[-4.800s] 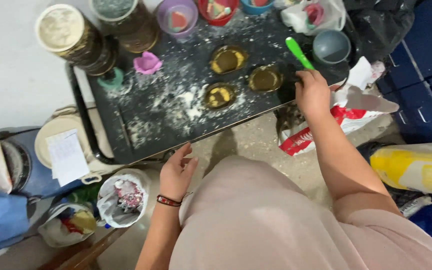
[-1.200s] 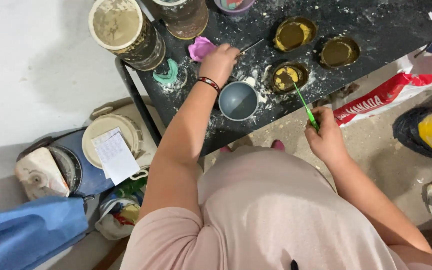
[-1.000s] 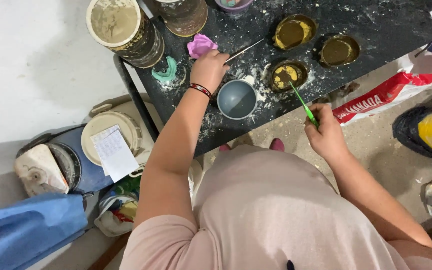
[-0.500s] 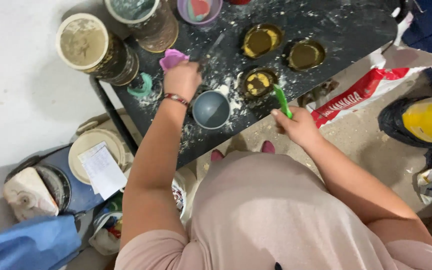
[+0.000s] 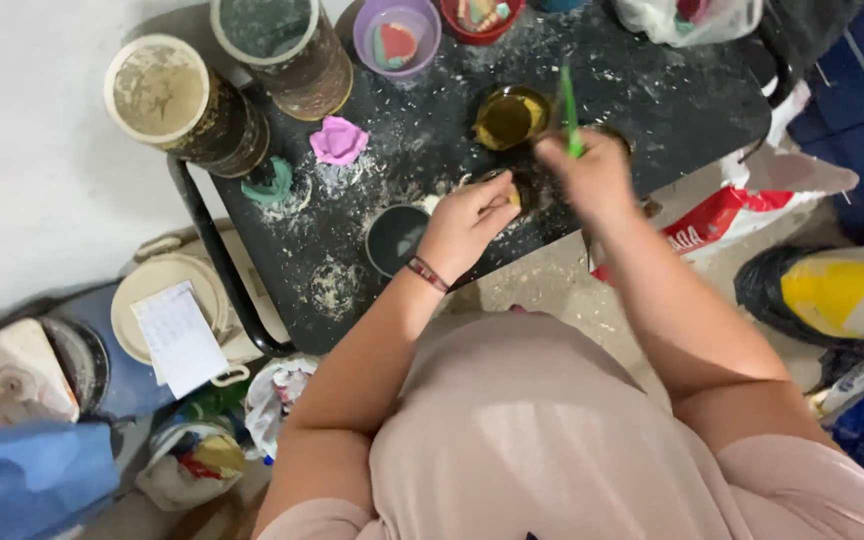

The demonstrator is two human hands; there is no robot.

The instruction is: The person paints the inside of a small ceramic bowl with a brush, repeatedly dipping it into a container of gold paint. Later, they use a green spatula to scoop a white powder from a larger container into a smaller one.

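Note:
My left hand curls its fingers around a small round yellow-lined mould on the black, powder-dusted table. My right hand hovers just right of it and grips a thin green stick that points up and away. A second yellow-lined mould lies just beyond both hands; a third is mostly hidden behind my right hand. A grey bowl stands beside my left wrist.
A pink flower mould and a teal mould lie left of the hands. Two large dirty tins, a purple bowl and a red bowl line the far edge. Bags and buckets crowd the floor.
My left hand left the spot near the pink mould and came right onto the small yellow mould. My right hand rose, and the green stick swung from pointing into the mould to pointing upward.

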